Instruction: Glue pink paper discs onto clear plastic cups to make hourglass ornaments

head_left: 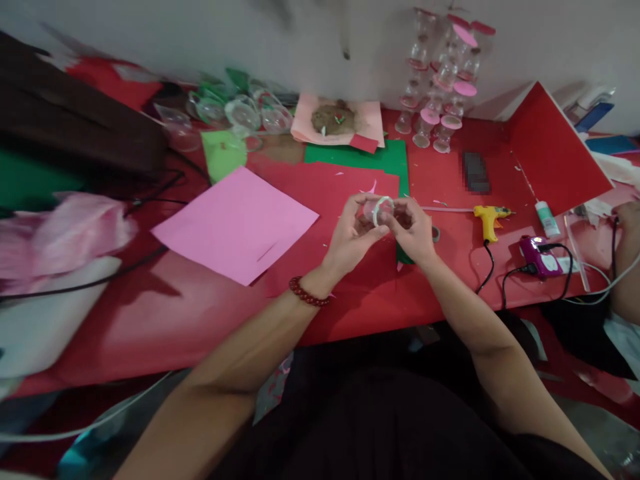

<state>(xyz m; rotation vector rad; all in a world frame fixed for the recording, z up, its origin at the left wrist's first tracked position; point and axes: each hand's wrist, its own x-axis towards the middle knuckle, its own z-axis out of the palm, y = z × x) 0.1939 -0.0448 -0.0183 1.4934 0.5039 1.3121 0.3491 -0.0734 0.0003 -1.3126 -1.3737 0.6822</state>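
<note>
Between both hands, over the red table, is a small clear plastic cup (371,211) with a pale whitish-green ring around it. My left hand (351,233) grips it from the left, thumb on the near side and fingers curled around it. On the other side my right hand (414,232) closes on the ring's edge with thumb and fingers. Sheets of red card (350,267) and green card (397,157) lie beneath the hands. A yellow hot glue gun (490,219) lies to the right, with a long pale glue stick (450,209) at its back.
Pink card (235,227) lies left. Clear and green plastic cups (243,113) stand behind it. Stacked clear cups with pink discs (433,120) stand by the wall. A purple power socket (543,259), cables, a glue bottle (547,219) and another person's arm (627,267) are right.
</note>
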